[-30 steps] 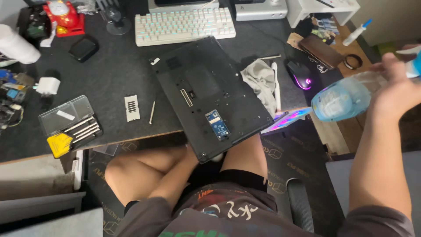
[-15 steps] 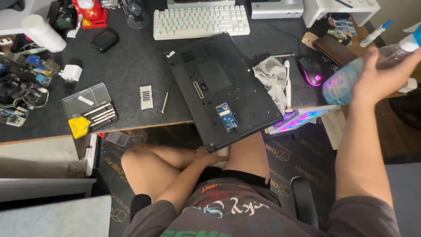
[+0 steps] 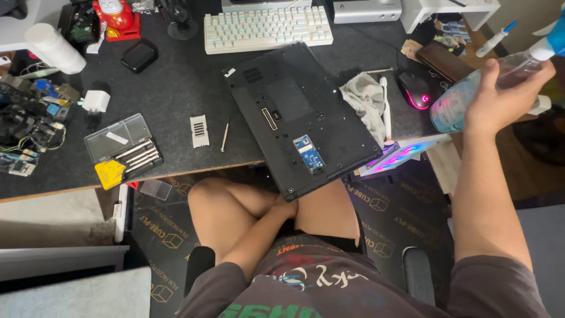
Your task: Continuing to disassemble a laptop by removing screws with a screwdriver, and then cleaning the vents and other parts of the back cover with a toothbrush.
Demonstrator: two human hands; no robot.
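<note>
- One spray bottle [image 3: 471,91] sits in the right hand [image 3: 506,97], held up off to the right of the tabletop [image 3: 170,88]; the fingers wrap round its upper body, so this grip is closed on the bottle.
- Its body is clear, blue-tinted plastic with a pinkish patch low down, and a blue and white spray head points up toward the right edge of the view. It lies tilted, base toward the desk and head away.
- One laptop [image 3: 300,115], black and turned underside up, lies slantwise on the tabletop with its near corner hanging over the edge above the lap. A small blue board shows in an open slot near that corner.
- Beneath that overhanging corner the left hand [image 3: 284,207] rests between the knees; whether its grip is loose or closed on anything cannot be told, since the laptop partly hides it.
- The bottle is well apart from the laptop, beyond one grey cloth [image 3: 365,100] and one black mouse [image 3: 415,91] with a pink glow.
- One white keyboard [image 3: 268,26] lies at the far side.
- One screwdriver [image 3: 225,134] lies just left of the laptop, beside one small white barcode label [image 3: 199,131].
- One clear case of screwdriver bits [image 3: 123,150] lies open near the front edge.
</note>
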